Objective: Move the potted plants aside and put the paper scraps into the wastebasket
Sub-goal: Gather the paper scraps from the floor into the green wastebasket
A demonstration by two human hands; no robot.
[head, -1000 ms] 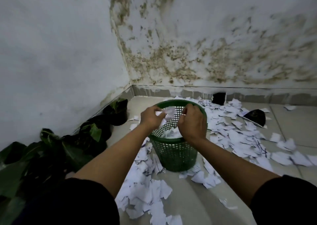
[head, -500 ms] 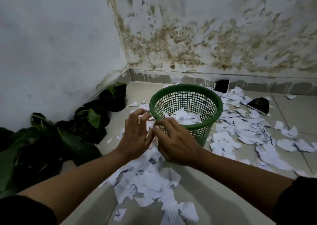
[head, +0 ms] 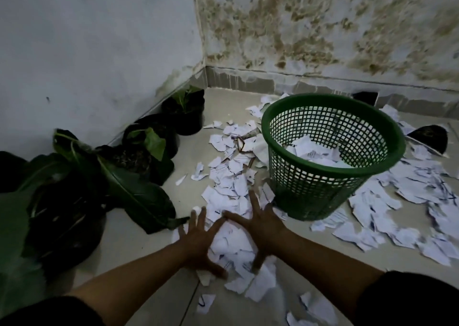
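Both hands now down from the green wastebasket [head: 332, 152], left hand [head: 198, 246] and right hand [head: 260, 229] flat, fingers spread, on paper scraps [head: 231, 246] just beside it. Another handful apparently next. Potted plants [head: 149, 149] along the left wall.

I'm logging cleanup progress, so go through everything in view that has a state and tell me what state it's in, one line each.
wastebasket: upright on the floor, partly filled with paper.
paper scraps: most are scattered on the floor around the basket.
potted plants: lined up along the left wall, clear of the scraps.
left hand: open, fingers spread on the scrap pile.
right hand: open, fingers spread on the same pile.
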